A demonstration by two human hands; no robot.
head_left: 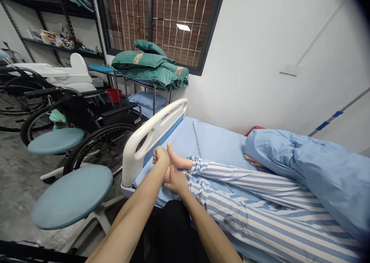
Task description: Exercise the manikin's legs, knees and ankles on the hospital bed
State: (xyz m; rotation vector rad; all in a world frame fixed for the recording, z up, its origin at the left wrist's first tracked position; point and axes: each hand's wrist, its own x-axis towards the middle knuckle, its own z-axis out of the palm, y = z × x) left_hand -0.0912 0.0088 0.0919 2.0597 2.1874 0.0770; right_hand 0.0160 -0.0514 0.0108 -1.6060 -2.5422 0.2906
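A figure in blue-and-white striped trousers (pixel 260 213) lies on the bed; I cannot tell whether it is a person or a manikin. My left hand (pixel 161 155) is closed at the front of the near foot (pixel 167 174), fingers curled, covering most of it. Around the ankle of that same foot, my right hand (pixel 177 181) is wrapped, with its thumb on top. Just beyond my hands, the bare far foot (pixel 177 159) points upward, untouched as far as I can see. A blue cover (pixel 312 170) hides the upper body, and part of a hand (pixel 253 161) shows under its edge.
The white footboard (pixel 156 130) rises just left of my hands. Two round stools (pixel 73 195) and a wheelchair (pixel 101 132) stand left of the bed. Behind, green folded quilts (pixel 156 68) lie on a stand below the barred window (pixel 162 18).
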